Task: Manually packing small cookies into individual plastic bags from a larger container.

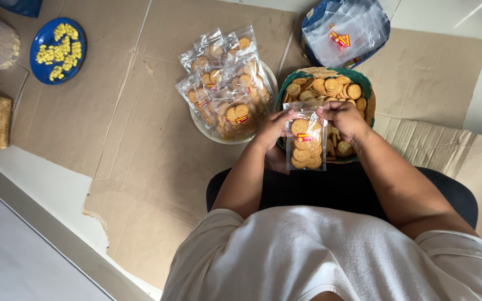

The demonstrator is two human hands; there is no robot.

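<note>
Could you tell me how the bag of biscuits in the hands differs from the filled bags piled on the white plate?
The held bag hangs upright between the left hand and right hand, which pinch its top edge; the piled bags lie flat and overlapping on the white plate. The held bag is single and over the woven basket; the piled ones are many. All are clear, holding round golden biscuits with a red label.

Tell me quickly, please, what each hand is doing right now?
Left hand: closed on the top left corner of the clear bag of biscuits.
Right hand: closed on its top right corner.
</note>
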